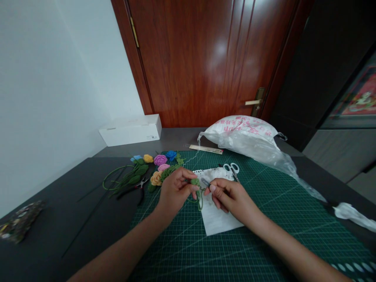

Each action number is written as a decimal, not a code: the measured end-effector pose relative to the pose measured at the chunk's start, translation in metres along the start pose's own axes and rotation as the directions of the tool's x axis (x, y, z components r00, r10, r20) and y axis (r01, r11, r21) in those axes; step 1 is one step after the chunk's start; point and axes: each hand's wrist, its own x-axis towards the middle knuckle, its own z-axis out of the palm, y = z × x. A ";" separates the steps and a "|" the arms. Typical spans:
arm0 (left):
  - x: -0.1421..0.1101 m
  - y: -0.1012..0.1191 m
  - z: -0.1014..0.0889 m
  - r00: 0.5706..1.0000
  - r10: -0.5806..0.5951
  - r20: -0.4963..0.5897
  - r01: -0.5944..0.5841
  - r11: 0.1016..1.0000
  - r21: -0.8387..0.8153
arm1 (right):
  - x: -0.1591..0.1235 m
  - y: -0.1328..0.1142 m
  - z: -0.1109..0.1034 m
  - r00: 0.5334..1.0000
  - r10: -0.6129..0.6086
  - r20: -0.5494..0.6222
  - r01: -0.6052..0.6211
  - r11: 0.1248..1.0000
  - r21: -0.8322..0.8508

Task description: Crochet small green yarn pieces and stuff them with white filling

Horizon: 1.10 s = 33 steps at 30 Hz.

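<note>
Two hands: my left hand (175,190) has its fingers clamped on the green crocheted piece (194,182); my right hand (232,200) has its fingers together on a crochet hook (205,182).
Piece: between my hands, nearer my left, its yarn tail (200,199) hanging down over the white paper (219,215).

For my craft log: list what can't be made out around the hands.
All from the head view:
- Grey tool in the right hand: most of it is hidden by the fingers, so its kind is unclear.
- Green yarn piece: partly hidden by the left hand; stitches too small to see.
- White paper sheet: partly hidden under the right hand.
- Framed picture: cut off by the right edge.
</note>
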 end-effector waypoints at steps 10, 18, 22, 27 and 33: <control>-0.004 -0.004 0.002 0.998 0.040 0.041 -0.044 0.995 0.092 | -0.001 -0.004 0.005 0.969 0.167 0.184 -0.219 0.924 0.315; -0.008 -0.009 -0.007 0.917 0.321 0.237 -0.395 0.810 0.433 | -0.002 -0.005 0.001 0.933 0.225 0.282 -0.311 0.897 0.313; -0.011 -0.010 -0.008 0.870 0.370 0.325 -0.487 0.748 0.452 | -0.002 -0.002 0.003 0.934 0.214 0.287 -0.305 0.895 0.325; -0.014 -0.004 -0.003 0.775 0.449 0.445 -0.631 0.589 0.505 | 0.000 0.011 0.011 0.956 0.188 0.226 -0.245 0.934 0.261; -0.007 0.000 -0.004 0.924 0.212 0.320 -0.351 0.803 0.483 | 0.003 0.009 0.009 0.985 0.110 0.131 -0.135 0.970 0.202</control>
